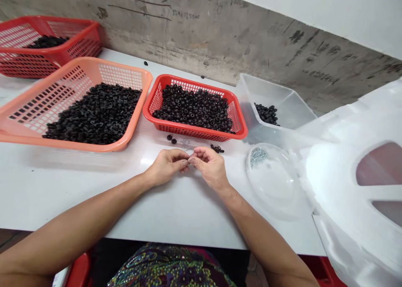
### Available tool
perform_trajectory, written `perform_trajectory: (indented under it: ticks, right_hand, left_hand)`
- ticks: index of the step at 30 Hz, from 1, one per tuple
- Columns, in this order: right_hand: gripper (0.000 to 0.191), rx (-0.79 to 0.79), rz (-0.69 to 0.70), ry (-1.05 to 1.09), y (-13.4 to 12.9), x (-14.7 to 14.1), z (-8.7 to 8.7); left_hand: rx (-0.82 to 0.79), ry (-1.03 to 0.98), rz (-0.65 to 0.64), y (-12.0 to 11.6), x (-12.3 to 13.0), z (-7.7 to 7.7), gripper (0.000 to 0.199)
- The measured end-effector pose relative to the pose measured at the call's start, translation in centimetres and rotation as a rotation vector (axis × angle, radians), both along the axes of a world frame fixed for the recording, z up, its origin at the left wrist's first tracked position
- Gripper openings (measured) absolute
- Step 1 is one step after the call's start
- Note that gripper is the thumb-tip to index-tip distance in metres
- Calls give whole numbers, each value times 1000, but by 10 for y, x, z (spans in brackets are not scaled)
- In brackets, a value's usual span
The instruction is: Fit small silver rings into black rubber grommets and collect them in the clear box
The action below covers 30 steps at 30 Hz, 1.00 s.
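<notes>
While the head view shows our left hand (167,165) and right hand (210,166) meeting, fingertips pinched closed, on what we cannot tell, we do best to grip lightly, low over the bench (176,213), silvery bits (186,144) and black rings (169,137) just beyond.

Above the white table (157,220), the left hand (166,166) and the right hand (210,166) meet with pinched fingers, and what is between them is too small to tell. Just beyond them stands a red basket (194,130) with black rings (191,107), having an orange basket (63,143) at its left and a clear bin (292,113) at its right. A clear dish (276,188) with metallic pieces (258,156) lies near the right hand.
</notes>
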State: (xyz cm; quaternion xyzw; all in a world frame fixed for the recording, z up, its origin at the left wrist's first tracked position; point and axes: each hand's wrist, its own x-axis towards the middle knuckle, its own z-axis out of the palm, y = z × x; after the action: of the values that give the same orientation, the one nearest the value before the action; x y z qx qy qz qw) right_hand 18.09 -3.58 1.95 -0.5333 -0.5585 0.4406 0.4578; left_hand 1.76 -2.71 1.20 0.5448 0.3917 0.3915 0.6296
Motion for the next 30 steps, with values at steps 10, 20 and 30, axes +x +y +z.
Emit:
perform_trajectory:
  ticks: [10, 20, 30]
  right_hand:
    - [18, 40, -18, -54, 3, 7, 1]
    - [18, 326, -1, -327, 7, 18, 30]
    - [18, 421, -159, -807, 68, 65, 108]
  left_hand:
    - [-280, -351, 2, 3, 0, 2, 25]
    - [-339, -420, 18, 12, -3, 0, 32]
    - [-222, -254, 50, 10, 0, -10, 30]
